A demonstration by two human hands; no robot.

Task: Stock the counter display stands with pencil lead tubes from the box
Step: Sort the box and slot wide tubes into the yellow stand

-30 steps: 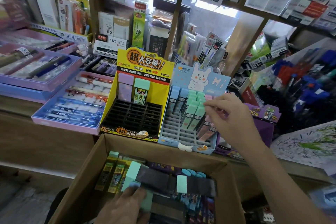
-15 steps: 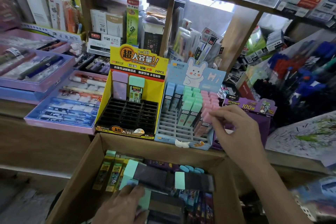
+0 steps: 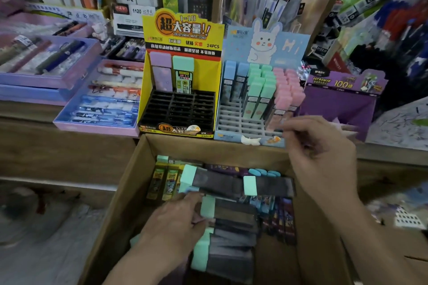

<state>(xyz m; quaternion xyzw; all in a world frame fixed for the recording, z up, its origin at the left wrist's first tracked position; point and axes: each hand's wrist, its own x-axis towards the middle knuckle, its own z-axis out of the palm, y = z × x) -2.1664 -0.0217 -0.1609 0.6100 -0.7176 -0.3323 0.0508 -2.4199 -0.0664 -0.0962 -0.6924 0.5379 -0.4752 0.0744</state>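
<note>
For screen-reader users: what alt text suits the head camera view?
A person's left hand pinches a mint-capped lead tube in a cardboard box, while the right hand hovers at pink tubes in a blue rabbit display stand, beside a nearly empty yellow stand.

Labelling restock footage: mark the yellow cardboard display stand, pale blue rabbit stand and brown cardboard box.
yellow cardboard display stand (image 3: 183, 28), head view, printed header.
pale blue rabbit stand (image 3: 287, 46), head view, header card.
brown cardboard box (image 3: 208, 148), head view, far wall.
</note>
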